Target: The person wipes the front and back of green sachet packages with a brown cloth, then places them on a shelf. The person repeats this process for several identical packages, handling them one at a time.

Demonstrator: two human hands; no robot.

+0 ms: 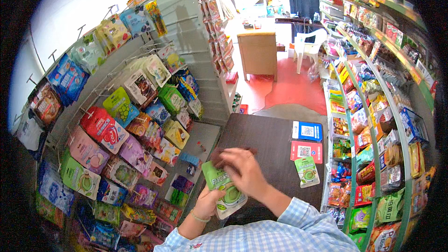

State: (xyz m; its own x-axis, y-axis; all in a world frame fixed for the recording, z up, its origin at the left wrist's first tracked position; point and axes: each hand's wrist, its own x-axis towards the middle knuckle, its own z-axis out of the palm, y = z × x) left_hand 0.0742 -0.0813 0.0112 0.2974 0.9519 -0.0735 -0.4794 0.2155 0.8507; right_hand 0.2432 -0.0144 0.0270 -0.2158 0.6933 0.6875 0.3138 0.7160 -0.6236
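Note:
My left hand (207,200) grips a green and white snack pouch (228,193) by its near left edge. The pouch bears writing and a round green picture. My right hand (246,169) bends over the pouch's upper part, its fingers blurred. A dark brown cloth (219,156) is bunched under those fingers and shows on both sides of them. Part of the pouch's top is hidden by the cloth and the fingers. On the dark wooden table (269,147) to the right lies a second green and white pouch (308,172).
Blue (307,131) and red (306,152) cards with printed codes lie on the table. A hook rack (175,28) of hanging snack bags stands at left. Packed shelves (353,147) line the right. Beyond are a wooden cabinet (257,56) and a white plastic chair (309,43).

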